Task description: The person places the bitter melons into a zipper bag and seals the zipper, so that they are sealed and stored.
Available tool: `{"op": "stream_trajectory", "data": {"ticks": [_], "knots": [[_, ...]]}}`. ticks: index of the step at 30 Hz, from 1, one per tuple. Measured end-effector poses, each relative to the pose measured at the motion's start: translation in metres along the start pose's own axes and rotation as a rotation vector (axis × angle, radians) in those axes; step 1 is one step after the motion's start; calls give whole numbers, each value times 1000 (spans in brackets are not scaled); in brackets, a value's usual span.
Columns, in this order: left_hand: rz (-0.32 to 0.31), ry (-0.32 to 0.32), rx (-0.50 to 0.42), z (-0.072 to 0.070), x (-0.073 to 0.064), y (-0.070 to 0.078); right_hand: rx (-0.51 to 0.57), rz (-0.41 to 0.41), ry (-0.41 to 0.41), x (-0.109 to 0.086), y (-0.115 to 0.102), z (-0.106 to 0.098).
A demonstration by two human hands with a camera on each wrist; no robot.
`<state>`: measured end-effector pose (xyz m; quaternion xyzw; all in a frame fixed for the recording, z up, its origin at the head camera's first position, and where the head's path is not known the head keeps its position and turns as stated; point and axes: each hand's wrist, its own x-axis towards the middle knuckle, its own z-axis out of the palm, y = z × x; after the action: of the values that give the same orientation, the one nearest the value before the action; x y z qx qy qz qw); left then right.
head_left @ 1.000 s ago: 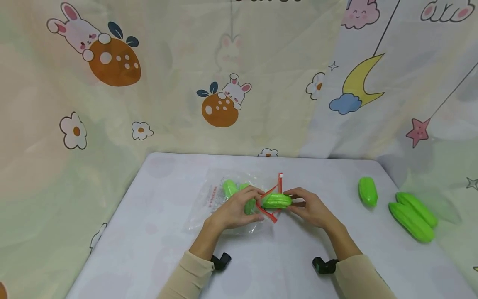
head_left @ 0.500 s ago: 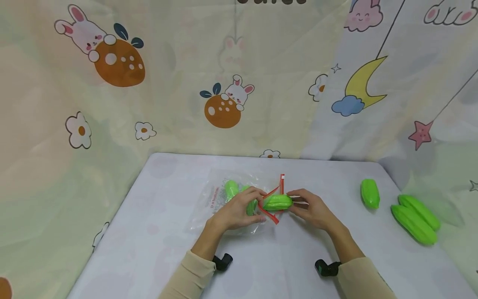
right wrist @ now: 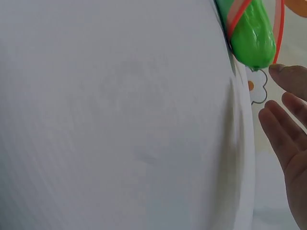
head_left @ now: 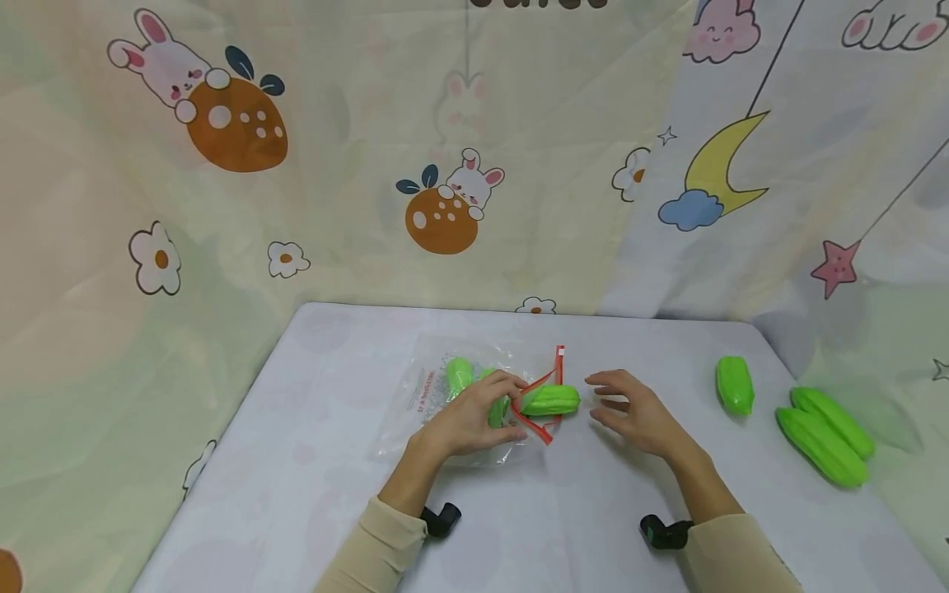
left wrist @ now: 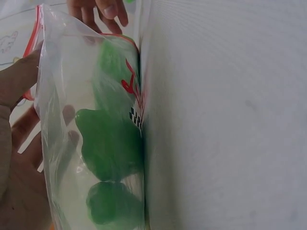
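A clear plastic zip bag (head_left: 406,412) with a red zip edge (head_left: 559,362) lies on the table, several green pieces (left wrist: 112,143) showing through it. My left hand (head_left: 470,420) holds the bag by its mouth, thumb and fingers around the edge. Out of that mouth sticks a ridged green toy vegetable (head_left: 554,400), perhaps a luffa; its inner end is hidden. In the right wrist view, its rounded tip hangs close to the thumb. My right hand (head_left: 630,412) is just right of it, apart from it, fingers loosely bent and holding nothing.
On the right of the white table (head_left: 334,329) lies a short green toy vegetable (head_left: 734,385). Two longer ones (head_left: 823,436) lie side by side near the right edge. A printed cloth (head_left: 334,165) hangs behind the table.
My right hand has let go of the green toy vegetable and drawn back to the right. The left hand and the bag stay in place.
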<state>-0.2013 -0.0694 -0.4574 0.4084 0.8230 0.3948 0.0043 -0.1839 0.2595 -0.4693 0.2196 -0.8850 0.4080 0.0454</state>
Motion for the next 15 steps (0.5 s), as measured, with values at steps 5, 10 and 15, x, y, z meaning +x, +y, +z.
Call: {"op": "stream_trajectory", "data": {"ticks": [5, 10, 15], "knots": [[5, 9, 1, 0, -1, -2, -45, 8, 12, -1, 1, -11], [11, 9, -5, 0, 0, -2, -102, 0, 24, -6, 4, -22], [7, 14, 1, 0, 0, -2, -174, -18, 53, -11, 9, -30]]}}
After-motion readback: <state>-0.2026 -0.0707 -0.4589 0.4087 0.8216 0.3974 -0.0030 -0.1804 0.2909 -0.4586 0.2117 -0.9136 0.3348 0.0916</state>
